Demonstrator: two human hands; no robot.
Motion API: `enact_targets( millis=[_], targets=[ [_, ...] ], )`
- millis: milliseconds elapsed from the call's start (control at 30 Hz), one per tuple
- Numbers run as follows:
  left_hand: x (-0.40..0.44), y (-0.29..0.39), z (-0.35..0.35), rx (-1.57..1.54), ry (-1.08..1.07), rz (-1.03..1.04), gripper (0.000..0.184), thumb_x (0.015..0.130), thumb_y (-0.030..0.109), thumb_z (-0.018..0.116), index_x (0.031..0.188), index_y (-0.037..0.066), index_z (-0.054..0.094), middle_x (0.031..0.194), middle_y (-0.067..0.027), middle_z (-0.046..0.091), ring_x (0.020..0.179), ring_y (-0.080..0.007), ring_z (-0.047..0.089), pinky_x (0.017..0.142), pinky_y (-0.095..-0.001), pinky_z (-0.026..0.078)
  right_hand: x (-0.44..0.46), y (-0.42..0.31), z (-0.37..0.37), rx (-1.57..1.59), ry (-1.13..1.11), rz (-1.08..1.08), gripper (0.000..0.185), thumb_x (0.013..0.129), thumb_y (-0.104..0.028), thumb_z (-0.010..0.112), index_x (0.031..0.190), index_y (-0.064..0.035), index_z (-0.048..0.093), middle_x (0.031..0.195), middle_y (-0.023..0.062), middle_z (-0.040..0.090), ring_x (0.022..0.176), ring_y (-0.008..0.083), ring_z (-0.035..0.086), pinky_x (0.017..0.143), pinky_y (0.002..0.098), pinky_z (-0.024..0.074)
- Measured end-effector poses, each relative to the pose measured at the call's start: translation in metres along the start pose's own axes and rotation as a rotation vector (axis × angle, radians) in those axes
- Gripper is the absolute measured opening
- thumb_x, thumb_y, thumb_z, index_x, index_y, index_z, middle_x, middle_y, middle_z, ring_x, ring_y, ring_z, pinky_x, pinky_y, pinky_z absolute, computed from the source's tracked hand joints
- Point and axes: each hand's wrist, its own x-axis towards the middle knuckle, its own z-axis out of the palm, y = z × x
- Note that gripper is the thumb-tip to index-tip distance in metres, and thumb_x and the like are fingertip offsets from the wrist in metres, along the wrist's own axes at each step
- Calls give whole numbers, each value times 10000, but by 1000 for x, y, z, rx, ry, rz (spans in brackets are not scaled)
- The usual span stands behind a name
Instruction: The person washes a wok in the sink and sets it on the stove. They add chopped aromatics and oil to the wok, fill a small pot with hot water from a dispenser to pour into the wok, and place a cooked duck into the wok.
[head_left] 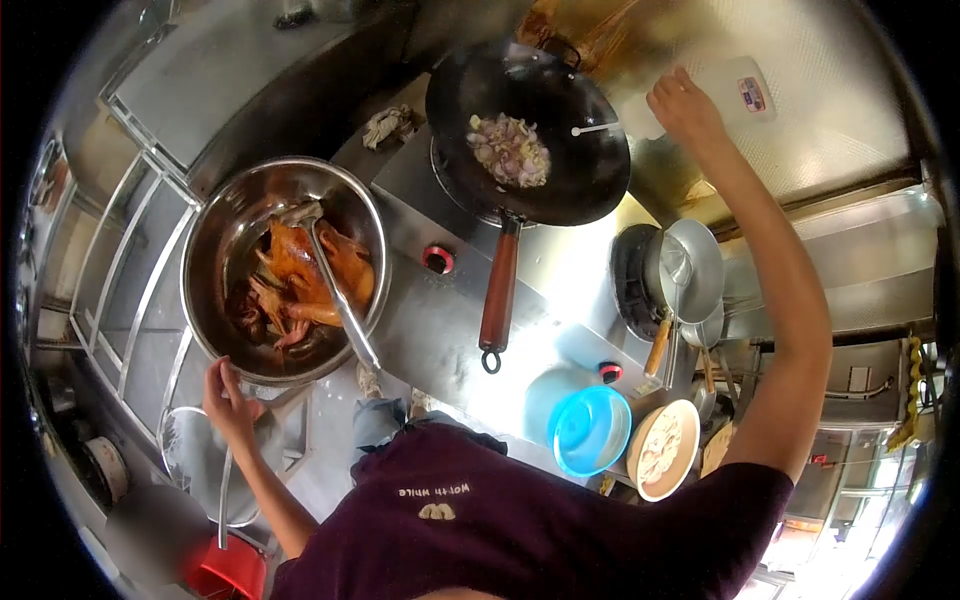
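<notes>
My right hand (pixel 687 108) is closed on a whitish translucent plastic jug (pixel 728 84) with a small label, tilted beside the wok. A thin white streak (pixel 597 128) reaches from the jug's side over the wok's right edge; I cannot tell whether it is a spout or liquid. The black wok (pixel 585 170) sits on the burner with chopped shallots (pixel 510 150) in it and its wooden handle (pixel 498 290) towards me. My left hand (pixel 231 403) is at the near rim of a steel bowl (pixel 205 320), fingers apart. Inside lies a browned whole bird (pixel 300 262), with a metal-handled utensil (pixel 345 300) across it.
To the right stand a second burner (pixel 632 285) and a metal pan (pixel 705 255) with a ladle. A blue basin (pixel 590 430) and a beige bowl (pixel 690 425) of pale pieces are near my body. A cloth (pixel 388 127) lies beside the wok; a red bucket (pixel 235 575) is low at left.
</notes>
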Motion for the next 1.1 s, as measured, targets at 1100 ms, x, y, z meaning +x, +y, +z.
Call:
enact_targets(
  millis=[1100],
  targets=[
    [9, 12, 15, -20, -24, 9, 172, 886, 129, 468, 942, -4, 562, 786, -59, 581, 678, -104, 551, 597, -214, 443, 9, 7, 0, 25, 123, 16, 90, 698, -103, 537, 783, -77, 552, 768, 45, 532, 865, 190, 493, 904, 348, 332]
  ],
)
